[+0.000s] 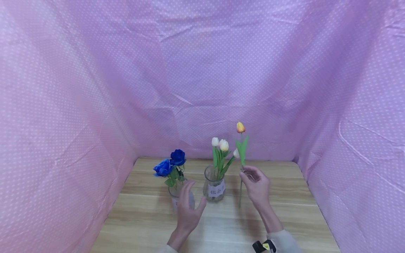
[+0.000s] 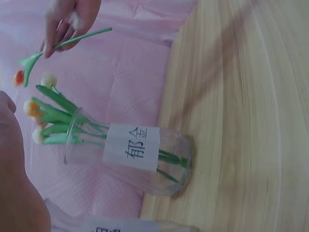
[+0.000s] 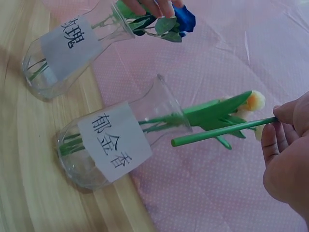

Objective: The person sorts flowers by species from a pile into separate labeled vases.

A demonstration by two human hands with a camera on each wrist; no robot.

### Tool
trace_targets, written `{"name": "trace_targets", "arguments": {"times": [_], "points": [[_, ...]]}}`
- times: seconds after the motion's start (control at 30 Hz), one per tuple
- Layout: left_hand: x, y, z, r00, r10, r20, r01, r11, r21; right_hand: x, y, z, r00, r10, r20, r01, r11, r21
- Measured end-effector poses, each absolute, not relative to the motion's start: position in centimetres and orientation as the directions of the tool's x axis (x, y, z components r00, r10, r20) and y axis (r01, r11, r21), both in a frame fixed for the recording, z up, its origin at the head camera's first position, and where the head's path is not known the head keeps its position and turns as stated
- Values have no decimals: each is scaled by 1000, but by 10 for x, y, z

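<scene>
My right hand (image 1: 257, 186) pinches the green stem of an orange-yellow tulip (image 1: 243, 151). The tulip stands upright above the table, to the right of a glass vase (image 1: 213, 199). In the right wrist view, the stem's cut end (image 3: 181, 142) points toward that vase's mouth. White and pale yellow tulips (image 1: 223, 145) stand in the vase, which bears a paper label with written characters (image 3: 115, 140). My left hand (image 1: 188, 211) has extended fingers and holds nothing visible. It is in front of a second glass vase (image 3: 36, 87) with blue roses (image 1: 178, 157), partly hiding it; contact is unclear.
Both vases stand on a wooden tabletop (image 1: 152, 221). Pink dotted cloth (image 1: 202, 77) encloses the back and both sides. A black object with a yellow mark (image 1: 264, 246) is at the right sleeve.
</scene>
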State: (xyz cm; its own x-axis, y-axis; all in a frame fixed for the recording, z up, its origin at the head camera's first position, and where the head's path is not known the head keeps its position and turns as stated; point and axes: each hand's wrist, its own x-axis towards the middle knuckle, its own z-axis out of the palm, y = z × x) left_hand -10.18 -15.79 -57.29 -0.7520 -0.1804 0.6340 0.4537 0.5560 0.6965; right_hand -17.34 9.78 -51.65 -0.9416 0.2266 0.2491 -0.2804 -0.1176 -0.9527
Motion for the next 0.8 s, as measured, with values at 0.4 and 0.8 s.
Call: {"name": "trace_targets", "arguments": {"times": [0.4,0.8], "points": [[-115,-139,-563,-879,-153,451,322,506,800,-183,73,-496,-926,206,317,-343,-104,-934],[-140,-128,-567,-943,-163,291,174,505,845,-199,45,-474,-892,182,415,-436,-97,-895]]}}
